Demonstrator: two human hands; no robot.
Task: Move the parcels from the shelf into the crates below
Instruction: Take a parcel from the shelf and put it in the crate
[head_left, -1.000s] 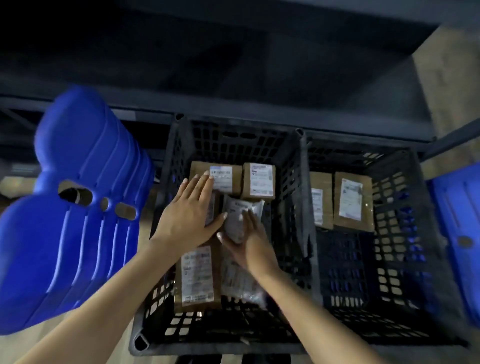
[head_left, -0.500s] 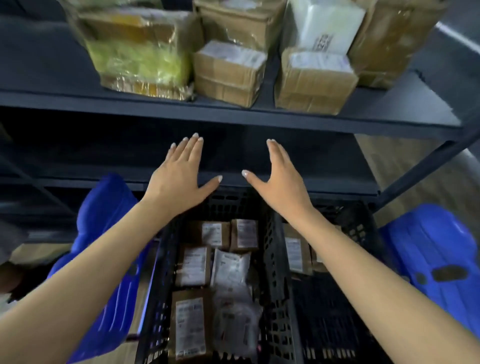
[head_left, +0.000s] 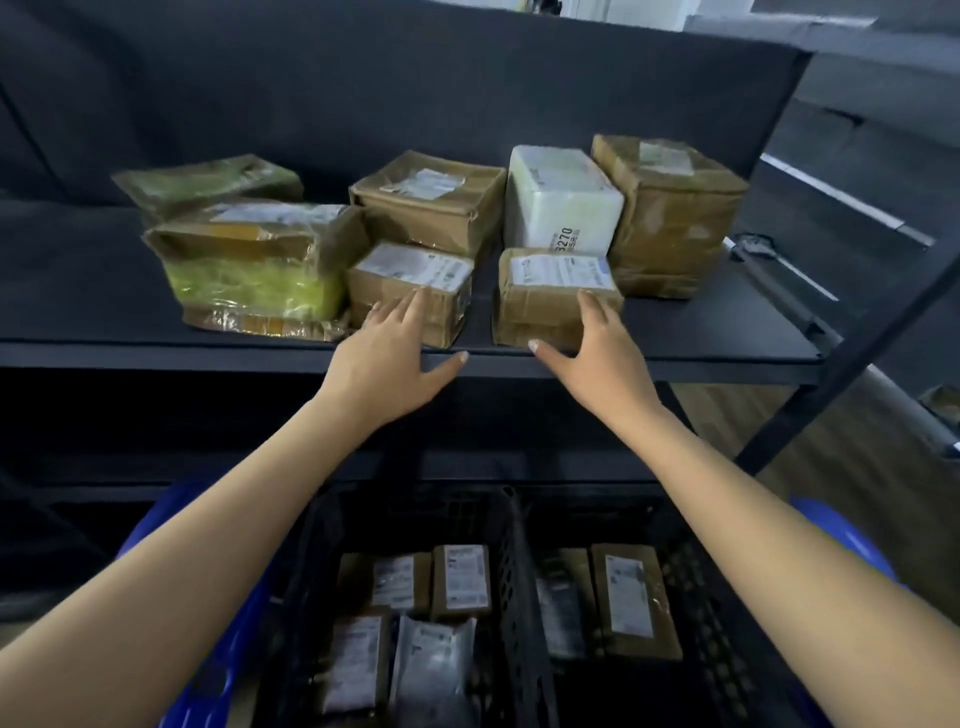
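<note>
shelf (head_left: 78, 291): dark flat board across the upper half of the view; seven parcels stand on its middle and right part.
left crate (head_left: 311, 571): black lattice crate below the shelf, holding four labelled parcels: two small brown boxes at the far end, a box and a grey bag nearer.
right crate (head_left: 727, 623): black lattice crate touching the left crate, holding a brown box (head_left: 631, 600) and a darker parcel just beside it.
blue bins (head_left: 228, 649): blue plastic showing at either outer side of the crates.
green parcel (head_left: 249, 270): film-wrapped, at the shelf's front edge, leftmost of the front row.
tall box (head_left: 670, 213): brown and taped, rightmost, set back from the front edge.
back box (head_left: 431, 202): brown, mid-shelf, behind the front row.
white parcel (head_left: 563, 202): between the back box and the tall box.
rear parcel (head_left: 208, 179): greenish, behind the green parcel.
left hand (head_left: 389, 358): fingers straight and together, tips on the front face of the left box; thumb spread wide over the shelf's front edge; nothing gripped.
right hand (head_left: 597, 353): fingers straight and together against the right box's near right corner; thumb spread along its bottom front edge; grip not closed.
right box (head_left: 550, 291): small and brown, at the front edge before the white parcel.
left box (head_left: 410, 291): small and brown, at the front edge, just beside the green parcel.
</note>
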